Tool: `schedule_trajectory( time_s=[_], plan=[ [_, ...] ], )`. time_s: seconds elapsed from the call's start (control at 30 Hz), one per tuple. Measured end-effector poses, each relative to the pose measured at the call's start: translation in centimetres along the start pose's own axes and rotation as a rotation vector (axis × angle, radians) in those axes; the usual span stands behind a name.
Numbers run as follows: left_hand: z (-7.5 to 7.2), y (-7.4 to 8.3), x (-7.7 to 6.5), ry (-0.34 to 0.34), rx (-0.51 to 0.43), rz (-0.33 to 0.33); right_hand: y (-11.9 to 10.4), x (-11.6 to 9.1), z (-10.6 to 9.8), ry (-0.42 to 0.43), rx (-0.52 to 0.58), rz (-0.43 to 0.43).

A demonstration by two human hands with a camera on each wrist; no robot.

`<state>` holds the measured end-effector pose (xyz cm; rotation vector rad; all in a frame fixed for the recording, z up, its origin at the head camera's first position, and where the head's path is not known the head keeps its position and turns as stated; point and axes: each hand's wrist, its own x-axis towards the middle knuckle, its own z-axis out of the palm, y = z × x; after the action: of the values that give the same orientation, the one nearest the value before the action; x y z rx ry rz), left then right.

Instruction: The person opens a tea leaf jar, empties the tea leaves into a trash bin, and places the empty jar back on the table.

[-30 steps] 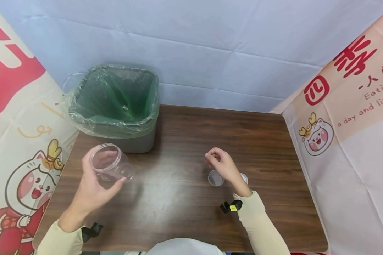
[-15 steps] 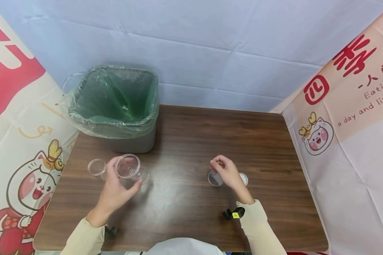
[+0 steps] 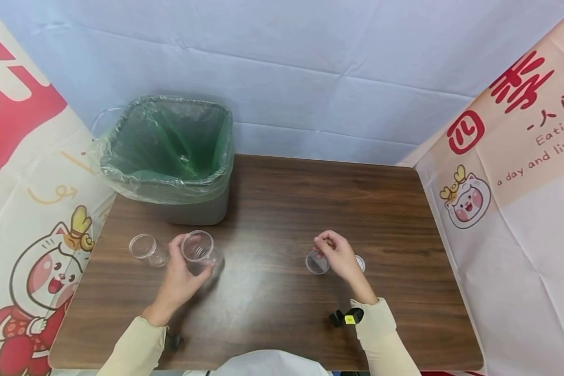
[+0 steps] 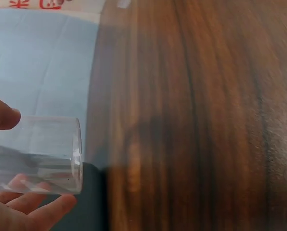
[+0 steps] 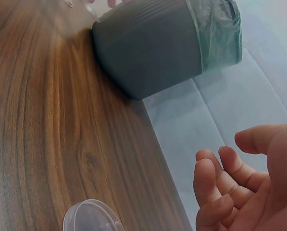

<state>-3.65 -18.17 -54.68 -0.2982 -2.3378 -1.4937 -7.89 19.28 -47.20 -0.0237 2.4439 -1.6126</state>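
Observation:
My left hand [image 3: 180,282] grips a clear plastic jar [image 3: 199,248], its open mouth tilted up, thumb on one side and fingers on the other. In the left wrist view the see-through wall of this jar [image 4: 42,149] lies between thumb and fingers. Whether its base touches the table cannot be told. Just left of that hand is a second clear jar [image 3: 143,248], also with its mouth up. My right hand [image 3: 338,256] hovers with loosely curled fingers and nothing held. Below it lies a round clear lid [image 3: 316,264]; a white disc-shaped lid [image 3: 360,263] is partly hidden behind the wrist.
A grey bin [image 3: 195,211] with a green plastic liner stands at the table's back left, just beyond the jars. The brown wooden table [image 3: 272,313] reaches back to a pale cloth wall [image 3: 286,94]. Printed cloth panels flank both sides.
My left hand has moved right and lower with the jar, bringing the second jar at the left into sight. The right hand has shifted slightly right and toward the body.

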Motion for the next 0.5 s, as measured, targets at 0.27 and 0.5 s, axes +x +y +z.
schedule_trajectory(
  time_s=[0.27, 0.5],
  plan=[
    [0.5, -1.0, 0.0, 0.001, 0.093, -0.107, -0.2, -0.1, 0.0, 0.014, 0.009, 0.008],
    [1.1, -2.0, 0.0, -0.012, 0.075, -0.131, -0.1, 0.0, 0.0, 0.014, 0.002, 0.001]
  ],
)
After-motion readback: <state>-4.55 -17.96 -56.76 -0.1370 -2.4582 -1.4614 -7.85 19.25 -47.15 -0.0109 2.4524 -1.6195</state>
